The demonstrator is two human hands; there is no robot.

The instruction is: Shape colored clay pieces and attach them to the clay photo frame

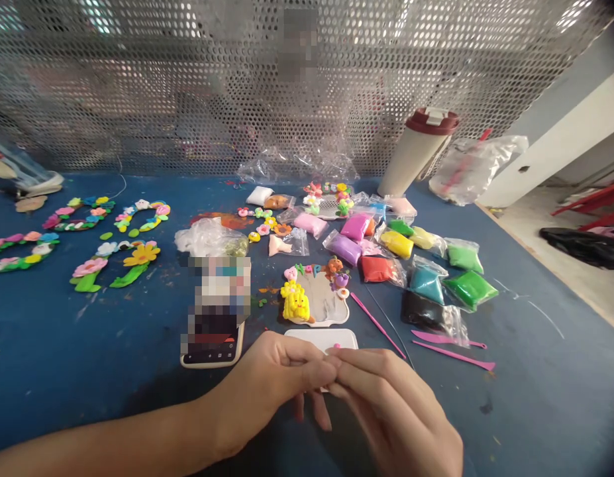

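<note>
The left hand (271, 391) and right hand (386, 411) press their fingertips together, pinching something too small to make out, just above a white plastic board (321, 339) holding a speck of pink clay (337, 346). Beyond lies a grey clay plaque (319, 301), with packets of coloured clay (428, 285) to the right on the blue desk (535, 371).

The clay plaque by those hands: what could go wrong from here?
The left hand and right hand work close to the clay plaque, so a slip might dent the yellow clay figure on it. The tiny pink bit on the white board could get squashed or lost. An elbow or wrist might also bump the phone lying nearby.
</note>
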